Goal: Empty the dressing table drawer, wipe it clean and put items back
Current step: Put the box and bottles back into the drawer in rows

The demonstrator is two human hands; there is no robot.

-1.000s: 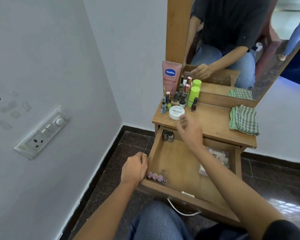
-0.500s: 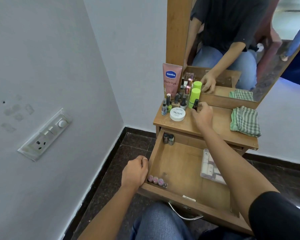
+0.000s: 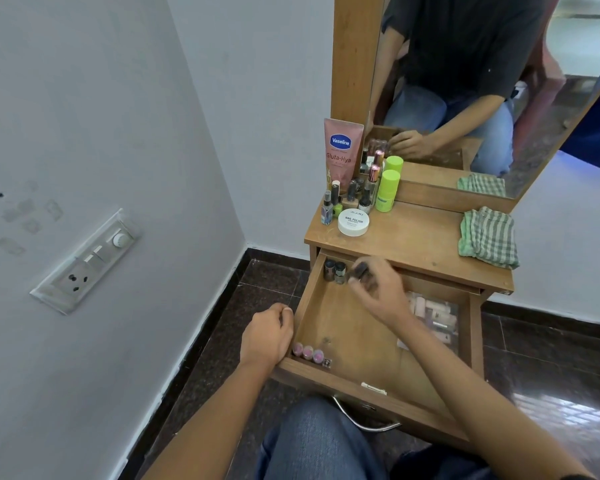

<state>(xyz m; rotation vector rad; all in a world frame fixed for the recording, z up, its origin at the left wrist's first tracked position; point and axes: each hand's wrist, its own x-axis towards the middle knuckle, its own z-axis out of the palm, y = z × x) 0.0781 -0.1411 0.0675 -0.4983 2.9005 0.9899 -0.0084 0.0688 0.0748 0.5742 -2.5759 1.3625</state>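
Your right hand has come down off the tabletop, where half a second ago it was at a dark bottle beside the green bottle. Now it's low over the back left of the drawer. That spot by the green bottle is bare, and your fingertips are curled round a small dark bottle, though it's blurred with movement. It sits just beside the two little bottles standing in the drawer's back corner.

Your left hand hasn't shifted. It is curled against the outside of the drawer's left wall near the front. Its fingers are tucked under, so I can't tell whether it is gripping the wall or just leaning on it.

Further out, the drawer is pulled wide and far from empty. There are pink-capped pieces in the front left corner and a clear packet along the right side, partly behind your forearm.

Up top, the Vaseline tube, the white jar and the cluster of polishes stand at the back left. The checked cloth lies folded on the right.

To my eye you're mid-emptying, yet this bottle looks headed back in. The back corner, the pink pieces and the packet all need lifting out before that cloth gets used.
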